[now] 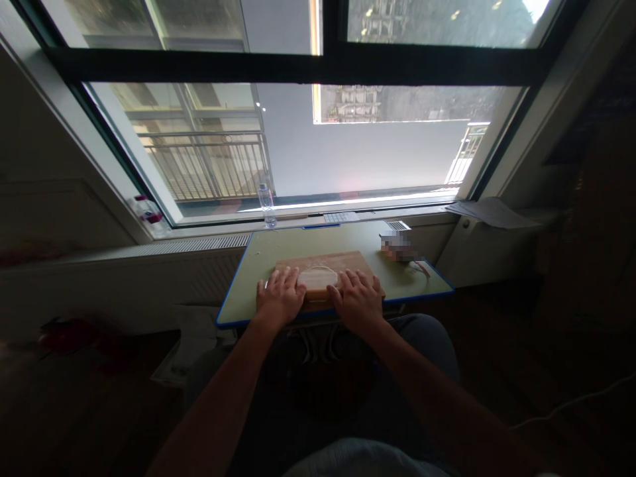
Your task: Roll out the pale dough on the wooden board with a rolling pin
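A wooden board (365, 260) lies near the front edge of the small table, with a pale, round, flat piece that looks like dough (318, 270) on it. My left hand (281, 296) rests palm down over the board's left side, fingers apart and stretched forward. Over the right side lies my right hand (358, 298), also palm down with spread fingers. Both thumbs point inward across the board's near part. Light glints beside the fingers suggest a bar, perhaps a rolling pin, under the palms; the hands hide most of it.
The pale green table (263, 248) has a blue edge and stands against the window sill. A clear plastic bottle (267, 207) stands at its back. A blurred object (399, 246) lies at the right. Papers (491, 212) rest further right; another bottle (148, 211) is at left.
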Action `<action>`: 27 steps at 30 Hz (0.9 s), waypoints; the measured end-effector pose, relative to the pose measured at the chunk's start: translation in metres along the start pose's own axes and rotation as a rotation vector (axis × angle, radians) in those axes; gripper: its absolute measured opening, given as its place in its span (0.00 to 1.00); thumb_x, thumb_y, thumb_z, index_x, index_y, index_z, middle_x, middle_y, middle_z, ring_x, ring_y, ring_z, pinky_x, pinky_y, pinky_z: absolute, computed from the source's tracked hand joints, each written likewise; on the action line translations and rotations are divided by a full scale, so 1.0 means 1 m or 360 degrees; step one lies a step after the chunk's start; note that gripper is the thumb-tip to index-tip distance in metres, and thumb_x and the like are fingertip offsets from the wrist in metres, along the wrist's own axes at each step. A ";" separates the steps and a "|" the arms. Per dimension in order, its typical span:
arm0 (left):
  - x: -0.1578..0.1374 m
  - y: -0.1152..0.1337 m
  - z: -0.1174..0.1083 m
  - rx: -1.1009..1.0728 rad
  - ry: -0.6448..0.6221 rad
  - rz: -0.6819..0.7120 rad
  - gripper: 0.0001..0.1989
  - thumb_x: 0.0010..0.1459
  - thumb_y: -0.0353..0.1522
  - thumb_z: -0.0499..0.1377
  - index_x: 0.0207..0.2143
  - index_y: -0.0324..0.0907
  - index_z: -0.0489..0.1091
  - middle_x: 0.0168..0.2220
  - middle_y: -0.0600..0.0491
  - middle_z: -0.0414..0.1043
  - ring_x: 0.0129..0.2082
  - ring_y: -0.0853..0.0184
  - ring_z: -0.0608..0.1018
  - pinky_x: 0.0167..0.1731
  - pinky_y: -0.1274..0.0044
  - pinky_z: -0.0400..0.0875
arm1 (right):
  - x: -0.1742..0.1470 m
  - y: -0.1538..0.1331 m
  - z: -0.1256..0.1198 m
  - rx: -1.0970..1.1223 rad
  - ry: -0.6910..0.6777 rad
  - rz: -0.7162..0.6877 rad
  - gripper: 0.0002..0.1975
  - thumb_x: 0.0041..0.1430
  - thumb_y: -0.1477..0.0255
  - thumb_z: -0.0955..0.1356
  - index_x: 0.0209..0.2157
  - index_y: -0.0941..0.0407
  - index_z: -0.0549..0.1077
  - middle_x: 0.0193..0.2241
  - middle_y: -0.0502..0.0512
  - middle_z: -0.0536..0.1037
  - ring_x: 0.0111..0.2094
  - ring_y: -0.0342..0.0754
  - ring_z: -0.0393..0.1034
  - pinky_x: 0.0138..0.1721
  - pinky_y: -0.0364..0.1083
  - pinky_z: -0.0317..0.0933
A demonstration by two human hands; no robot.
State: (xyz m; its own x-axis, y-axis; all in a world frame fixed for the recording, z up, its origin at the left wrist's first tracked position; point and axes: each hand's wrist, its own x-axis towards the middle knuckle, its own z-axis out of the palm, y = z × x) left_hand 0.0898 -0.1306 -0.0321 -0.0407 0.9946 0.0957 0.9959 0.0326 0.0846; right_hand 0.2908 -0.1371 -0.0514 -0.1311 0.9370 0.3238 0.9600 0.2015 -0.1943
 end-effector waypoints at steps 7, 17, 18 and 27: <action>0.039 -0.002 -0.004 -0.0051 -0.0129 -0.0003 0.33 0.75 0.46 0.40 0.78 0.54 0.57 0.81 0.49 0.52 0.79 0.52 0.56 0.75 0.47 0.49 | 0.040 0.005 0.004 -0.0064 -0.0044 -0.0026 0.32 0.80 0.51 0.55 0.67 0.55 0.74 0.70 0.64 0.72 0.73 0.65 0.57 0.73 0.67 0.42; 0.026 -0.001 0.000 -0.0006 -0.0014 0.0007 0.32 0.76 0.47 0.41 0.76 0.56 0.61 0.80 0.51 0.55 0.78 0.54 0.58 0.75 0.49 0.51 | 0.031 0.002 -0.001 -0.0062 -0.0063 -0.0017 0.31 0.80 0.52 0.55 0.69 0.55 0.73 0.71 0.64 0.72 0.73 0.66 0.57 0.73 0.68 0.44; 0.017 -0.001 0.002 0.0003 0.0032 0.0009 0.31 0.76 0.46 0.42 0.75 0.57 0.62 0.79 0.52 0.56 0.78 0.54 0.58 0.75 0.50 0.51 | 0.022 0.002 -0.001 -0.0043 -0.0046 -0.0001 0.32 0.80 0.52 0.56 0.69 0.55 0.72 0.71 0.63 0.71 0.73 0.66 0.57 0.73 0.67 0.45; -0.008 0.000 0.004 0.0020 0.0113 0.0032 0.31 0.75 0.45 0.43 0.76 0.55 0.63 0.79 0.50 0.58 0.77 0.53 0.61 0.74 0.51 0.56 | -0.006 0.001 0.002 -0.0028 -0.0001 0.0003 0.33 0.80 0.51 0.56 0.73 0.56 0.68 0.73 0.64 0.68 0.74 0.62 0.57 0.73 0.64 0.45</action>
State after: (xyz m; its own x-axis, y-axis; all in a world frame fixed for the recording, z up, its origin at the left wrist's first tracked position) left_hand 0.0904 -0.1380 -0.0366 -0.0257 0.9856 0.1673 0.9975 0.0142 0.0696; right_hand 0.2925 -0.1422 -0.0550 -0.1293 0.9375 0.3232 0.9644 0.1947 -0.1787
